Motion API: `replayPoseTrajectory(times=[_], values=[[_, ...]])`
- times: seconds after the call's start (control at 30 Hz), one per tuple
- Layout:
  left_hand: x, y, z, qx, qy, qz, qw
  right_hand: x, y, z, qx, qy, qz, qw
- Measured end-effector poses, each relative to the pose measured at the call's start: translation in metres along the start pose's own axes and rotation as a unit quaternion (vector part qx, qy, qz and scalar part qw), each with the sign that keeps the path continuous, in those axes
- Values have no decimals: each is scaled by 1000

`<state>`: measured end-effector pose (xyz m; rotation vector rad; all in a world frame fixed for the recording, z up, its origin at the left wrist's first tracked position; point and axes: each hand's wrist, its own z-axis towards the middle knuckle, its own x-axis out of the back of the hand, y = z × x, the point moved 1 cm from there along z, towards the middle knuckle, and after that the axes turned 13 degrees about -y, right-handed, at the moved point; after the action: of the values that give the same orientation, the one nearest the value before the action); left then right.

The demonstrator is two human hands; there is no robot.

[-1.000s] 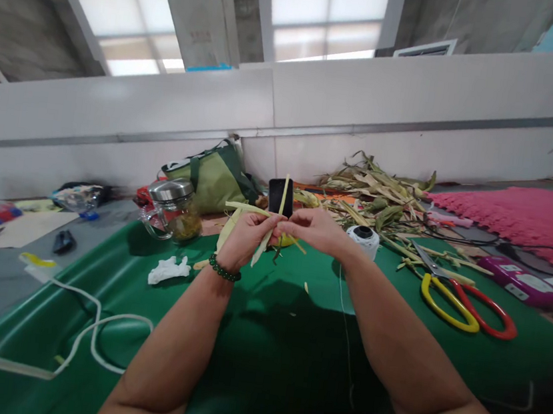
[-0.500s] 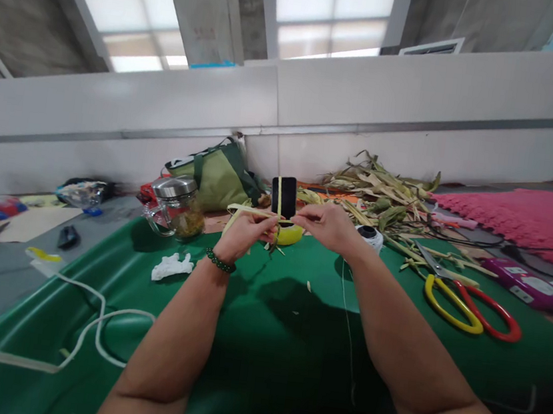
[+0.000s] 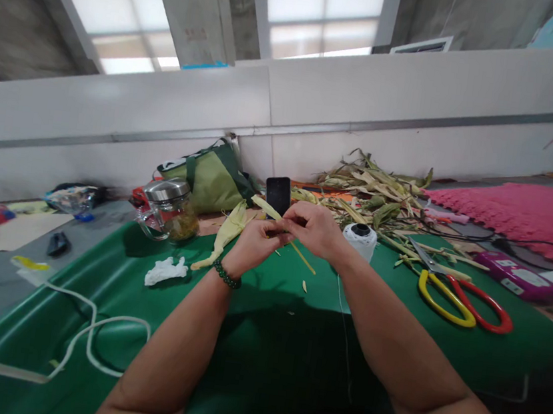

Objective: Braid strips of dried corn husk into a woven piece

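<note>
Over the green mat, my left hand [image 3: 255, 248] and my right hand [image 3: 314, 230] meet with fingers pinched together. Between them they grip a pale corn husk strip [image 3: 265, 206]; one end sticks out up and to the left, and a thin yellowish tail hangs down to the right. The fingers hide its middle. A folded, pale green corn husk [image 3: 228, 231] lies just left of my left hand. Behind the hands stands a black phone [image 3: 279, 194]. To the right of my right hand is a white thread spool [image 3: 359, 242], its thread trailing down.
Scissors [image 3: 451, 299] with yellow and red handles lie at right, near a purple device [image 3: 520, 277]. Dried husks [image 3: 374, 189] are heaped behind. At left are a glass jar [image 3: 170, 211], a green bag [image 3: 219, 180], crumpled white tissue [image 3: 166, 271] and a white cord [image 3: 90, 328].
My hands have come together, the right one moving left. The strip, stretched between them before, now slants down to the right. The husk left of my left hand now shows fully. The view shifted slightly.
</note>
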<state>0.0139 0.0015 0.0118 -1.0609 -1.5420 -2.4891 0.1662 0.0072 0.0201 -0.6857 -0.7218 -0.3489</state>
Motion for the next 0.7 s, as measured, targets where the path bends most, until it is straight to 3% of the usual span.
replayPoseTrajectory(times=[0.23, 0.37, 0.53, 0.7], values=[[-4, -2, 1, 21, -35, -13, 999, -9, -6, -2, 82, 48, 0, 995], [-4, -5, 2, 67, -51, -102, 991, -9, 1, 1, 67, 73, 16, 995], [4, -7, 0, 118, -80, -206, 968, -1, 5, 3, 4, 5, 39, 999], [8, -6, -2, 89, -106, -172, 975, 1, 2, 1, -26, -42, 82, 995]])
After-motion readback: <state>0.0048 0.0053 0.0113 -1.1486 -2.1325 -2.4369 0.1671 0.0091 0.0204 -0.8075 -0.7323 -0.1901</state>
